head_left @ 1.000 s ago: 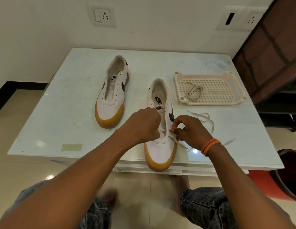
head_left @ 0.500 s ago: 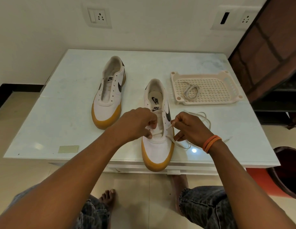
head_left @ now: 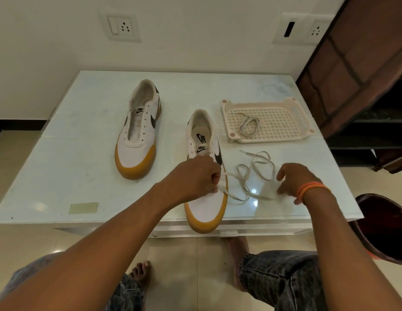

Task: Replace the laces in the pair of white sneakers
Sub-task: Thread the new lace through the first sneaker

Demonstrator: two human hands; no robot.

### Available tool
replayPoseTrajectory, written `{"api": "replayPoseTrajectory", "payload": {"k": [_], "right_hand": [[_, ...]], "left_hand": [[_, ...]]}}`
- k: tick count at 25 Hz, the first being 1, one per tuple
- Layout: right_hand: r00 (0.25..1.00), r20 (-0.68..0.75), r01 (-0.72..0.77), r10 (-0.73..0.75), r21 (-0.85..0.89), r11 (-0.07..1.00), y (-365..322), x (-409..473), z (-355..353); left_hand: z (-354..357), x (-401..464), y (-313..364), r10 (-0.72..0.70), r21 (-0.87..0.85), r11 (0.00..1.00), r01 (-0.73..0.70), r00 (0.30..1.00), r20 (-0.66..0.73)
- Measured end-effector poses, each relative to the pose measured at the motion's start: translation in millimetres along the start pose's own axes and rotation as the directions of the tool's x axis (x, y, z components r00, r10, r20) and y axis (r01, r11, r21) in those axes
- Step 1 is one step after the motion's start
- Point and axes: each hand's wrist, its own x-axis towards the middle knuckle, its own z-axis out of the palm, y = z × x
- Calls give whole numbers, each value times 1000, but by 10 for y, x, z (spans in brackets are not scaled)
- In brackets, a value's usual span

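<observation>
While left hand [head_left: 195, 176] pinched lace [head_left: 245, 176] over near sneaker [head_left: 205, 205], fingers curled tight, right hand [head_left: 294, 180] hovered over lace loops on table [head_left: 83, 176], fingers loosely curved, blurred; contact unclear. Second sneaker [head_left: 139, 131] lay unlaced, far left.

A plain white plastered wall [head_left: 195, 37] fills the upper part of the frame. Two white switch-and-socket plates are set into it: one [head_left: 122, 28] at upper left, another [head_left: 302, 29] at upper right. Below the wall stands a pale, glossy, glass-topped surface [head_left: 83, 153] with a small yellowish rectangular sticker [head_left: 83, 208] near its lower left edge and bright spots of reflected light near its lower right. A dark brown wooden panelled unit [head_left: 363, 70] occupies the right edge. Cream glossy floor tiles [head_left: 191, 265] run across the bottom, and a black skirting strip [head_left: 18, 124] lines the wall at left. A dark maroon rounded seat [head_left: 384, 230] sits at lower right.
</observation>
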Motion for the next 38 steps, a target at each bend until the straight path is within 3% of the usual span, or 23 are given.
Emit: {"api": "replayPoseTrajectory", "payload": {"k": [2,7,10,12,14,16,18,20,22,24,27,30,32,35,36,38], "right_hand": [[992,117,-23,39,-135,991,32,-53,74],[985,162,77,-61,-94,993,80,-128,136],[989,50,148,-141,-192,970,36,-52,176],[979,78,200,-186,-251,947,43,-27,145],[967,158,220,-199,-123,968,44,-127,-14],[949,159,226,-273,264,938,45,-327,-255],[907,60,284,-417,645,710,57,-520,-486],[855,-72,299,-513,877,377,76,-639,-620],[836,-171,265,-522,958,110,61,-678,-659],[835,-209,247,-508,969,7,30,-665,-623],[810,-160,277,-564,953,127,-87,-647,-511],[782,-103,326,-615,908,263,-248,-634,-390],[798,-112,327,-592,906,270,-372,-625,-323],[829,-130,314,-544,913,261,-487,-601,-266],[833,-127,325,-539,900,290,-501,-588,-249],[843,-131,369,-522,847,383,-508,-547,-219]], "left_hand": [[86,19,53,56,36,998,-56,998,-7],[143,1,45,52,20,998,-52,999,-10],[150,-10,26,33,17,999,-33,999,-24],[161,-8,52,35,14,999,-35,999,-11],[174,-7,87,43,10,999,-43,999,2],[184,-17,118,43,-1,999,-43,999,15],[214,-29,141,49,44,998,-52,997,65],[259,-64,199,75,116,989,-88,990,117],[302,-98,267,96,97,989,-112,982,162],[303,-109,337,119,36,992,-125,983,138],[123,-93,444,25,-229,972,-51,993,-115],[-82,-88,592,-155,-576,817,-26,952,-263],[-132,-87,621,-266,-722,691,12,934,-239],[-197,-93,502,-367,-866,481,137,928,-58],[-219,-95,434,-365,-850,499,169,931,-29],[-264,-98,300,-320,-694,698,180,944,-77]]}}
